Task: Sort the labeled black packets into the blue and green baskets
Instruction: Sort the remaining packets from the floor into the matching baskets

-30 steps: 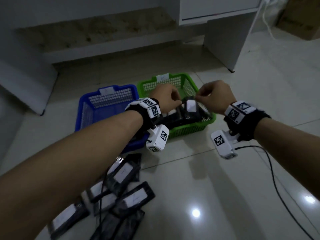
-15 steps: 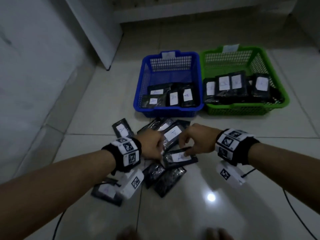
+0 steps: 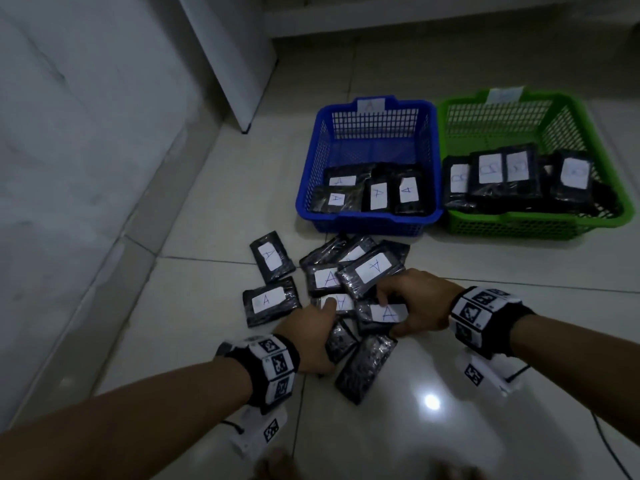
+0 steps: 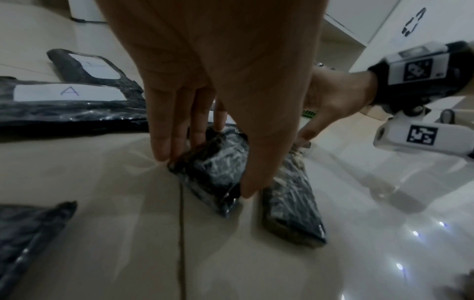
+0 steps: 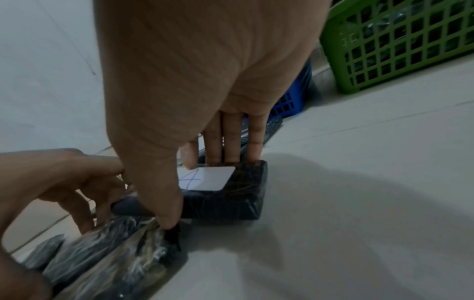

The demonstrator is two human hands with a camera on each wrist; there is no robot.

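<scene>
On a pale tiled floor [image 3: 214, 341], a blue basket [image 3: 311, 174] and a green basket [image 3: 602, 147] stand side by side, the blue one holding packets marked A, the green one a fuller row whose labels are too blurred to read for certain. A second ago both hands were over the green basket; half a second ago they had dropped to the loose pile [image 3: 325, 278] in front of the baskets, and there they remain, so one delivery looks finished and a new pick begins. The right hand [image 3: 420, 299] clamps thumb and fingers on the edges of a packet labelled A [image 3: 386, 313] lying at the near side of the pile, a piece likely bound for the blue basket. The left hand [image 3: 311, 336] has its thumb and fingers spread either side of a face-down packet [image 4: 215, 168], tips at its edges, label hidden. About ten packets are left to sort, most of them showing an A.
</scene>
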